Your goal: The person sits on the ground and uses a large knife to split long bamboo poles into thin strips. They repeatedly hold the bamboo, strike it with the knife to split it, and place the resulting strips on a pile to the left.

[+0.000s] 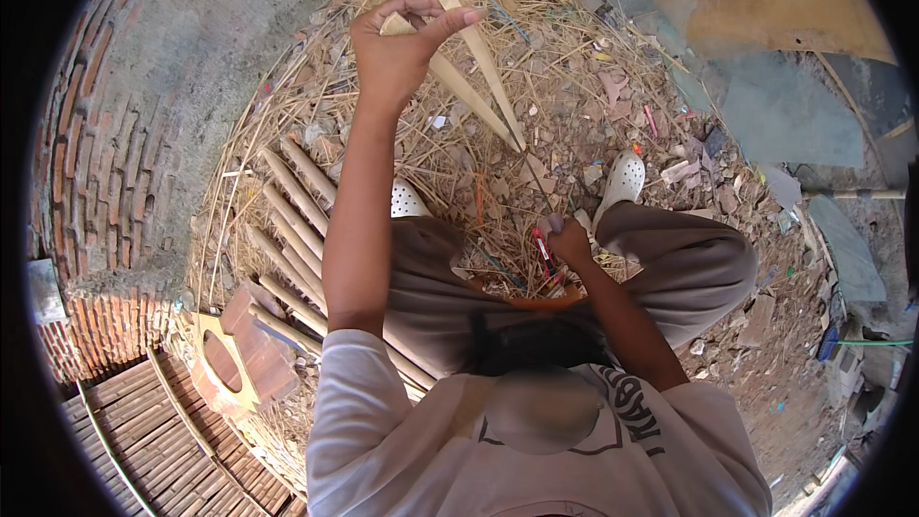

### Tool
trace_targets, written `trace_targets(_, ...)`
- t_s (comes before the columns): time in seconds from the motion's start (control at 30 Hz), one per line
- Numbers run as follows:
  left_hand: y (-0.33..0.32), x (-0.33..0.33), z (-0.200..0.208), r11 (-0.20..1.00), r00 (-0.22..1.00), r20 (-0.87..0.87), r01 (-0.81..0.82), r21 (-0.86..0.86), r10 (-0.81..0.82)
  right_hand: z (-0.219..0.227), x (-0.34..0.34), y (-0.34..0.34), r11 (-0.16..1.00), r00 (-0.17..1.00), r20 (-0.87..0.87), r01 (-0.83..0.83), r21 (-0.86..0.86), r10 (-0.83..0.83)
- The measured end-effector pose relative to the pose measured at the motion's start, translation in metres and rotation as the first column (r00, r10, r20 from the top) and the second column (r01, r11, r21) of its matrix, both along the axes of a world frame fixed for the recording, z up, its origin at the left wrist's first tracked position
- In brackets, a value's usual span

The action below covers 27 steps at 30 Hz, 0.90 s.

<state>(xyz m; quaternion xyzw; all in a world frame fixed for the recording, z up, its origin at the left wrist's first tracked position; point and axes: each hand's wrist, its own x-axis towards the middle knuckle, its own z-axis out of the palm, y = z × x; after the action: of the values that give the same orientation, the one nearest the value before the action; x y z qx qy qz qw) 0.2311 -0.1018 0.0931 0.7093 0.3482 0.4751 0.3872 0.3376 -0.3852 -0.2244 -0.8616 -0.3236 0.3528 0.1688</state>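
My left hand [394, 56] is raised at the upper left, its fingers and thumb closed on the top of a split bamboo piece [490, 72]. Its two pale halves spread apart at the hand and meet at the lower end. Lower down, between my knees, my right hand [571, 241] is closed on a knife with a long, thin dark blade [538, 182]. The blade points up toward the bamboo's lower end; whether it touches is unclear. Most of the knife's handle is hidden by my fingers. Right beside that hand is a red object [544, 251] of unclear kind.
Several bamboo poles [295, 215] lie beside my left leg. Straw and broken shards [613, 86] cover the ground around my white clogs [624, 180]. Glass sheets [790, 110] rest at the right. A brick wall [96, 134] and a bamboo slat platform [144, 431] stand at the left.
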Motion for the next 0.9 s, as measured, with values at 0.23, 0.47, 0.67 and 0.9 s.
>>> trace_targets(0.23,0.002,0.000,0.002,1.000,1.000,0.014,0.010,-0.002,-0.010,-0.064,0.009,-0.001,0.998,0.962,-0.269,0.059,0.029,-0.049)
trace_targets(0.47,-0.007,0.019,0.000,0.994,0.998,-0.019,0.060,0.088,-0.059,-0.008,0.043,0.004,0.962,0.088,-0.960,0.085,-0.260,-0.267)
trace_targets(0.67,-0.022,0.034,0.008,0.997,0.997,0.014,0.072,0.025,-0.072,-0.021,0.038,0.002,0.979,0.201,-0.959,0.090,-0.185,-0.200)
trace_targets(0.9,-0.003,0.018,-0.003,0.992,0.992,0.046,-0.118,0.040,0.116,-0.053,-0.025,0.021,0.996,0.996,-0.057,0.070,0.052,-0.067)
